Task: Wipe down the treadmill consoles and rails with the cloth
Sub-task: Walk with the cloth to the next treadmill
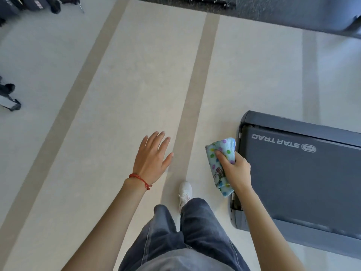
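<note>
My right hand [235,170] grips a light blue cloth [220,165] with coloured dots, bunched and hanging down, held in the air just left of a treadmill's rear end. The dark grey treadmill deck [304,177] lies on the floor at the right and carries the words STAR TRAC. My left hand [152,159] hovers over the floor with its fingers spread, empty, a red string bracelet on the wrist. No console or rail shows in this view.
Pale floor with two tan stripes [193,94] runs ahead. Another dark machine base [293,10] lies along the top right. Dark equipment parts [9,98] sit at the left edge and top left. My jeans and a white shoe [185,192] show below.
</note>
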The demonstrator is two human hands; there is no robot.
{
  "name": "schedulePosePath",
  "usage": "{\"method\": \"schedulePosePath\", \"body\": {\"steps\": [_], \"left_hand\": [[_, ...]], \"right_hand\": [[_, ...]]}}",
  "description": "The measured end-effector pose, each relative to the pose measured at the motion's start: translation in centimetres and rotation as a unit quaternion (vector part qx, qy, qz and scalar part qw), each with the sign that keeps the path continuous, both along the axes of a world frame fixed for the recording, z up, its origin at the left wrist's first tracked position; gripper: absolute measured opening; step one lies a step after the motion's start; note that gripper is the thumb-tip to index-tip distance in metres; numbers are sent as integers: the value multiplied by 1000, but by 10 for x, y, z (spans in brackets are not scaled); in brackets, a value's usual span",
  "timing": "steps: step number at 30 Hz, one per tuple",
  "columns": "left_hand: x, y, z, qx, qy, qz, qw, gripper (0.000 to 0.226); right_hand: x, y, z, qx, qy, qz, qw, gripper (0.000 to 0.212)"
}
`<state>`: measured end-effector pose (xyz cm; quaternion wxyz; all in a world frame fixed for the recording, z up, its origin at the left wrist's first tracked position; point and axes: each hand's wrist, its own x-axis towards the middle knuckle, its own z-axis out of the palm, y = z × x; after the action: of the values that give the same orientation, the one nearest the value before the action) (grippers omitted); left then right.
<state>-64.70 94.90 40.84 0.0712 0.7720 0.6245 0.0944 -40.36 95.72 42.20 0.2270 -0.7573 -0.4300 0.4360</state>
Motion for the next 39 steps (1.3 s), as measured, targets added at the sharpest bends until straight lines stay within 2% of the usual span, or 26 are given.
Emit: {"method": "schedulePosePath", "body": {"steps": [13,24,32,39], "left_hand": [[12,243,2,15,-13,-68,997,49],[23,461,11,12,-2,-149,989,50],[78,576,-6,8,-7,-195,981,49],[160,680,-7,16,-27,-237,971,49]], "right_hand": [[10,205,1,-9,12,-84,996,44],[7,387,8,9,13,-157,988,35],[56,478,-3,5,-3,-207,978,40],[132,569,-5,5,12,-248,969,44]]}}
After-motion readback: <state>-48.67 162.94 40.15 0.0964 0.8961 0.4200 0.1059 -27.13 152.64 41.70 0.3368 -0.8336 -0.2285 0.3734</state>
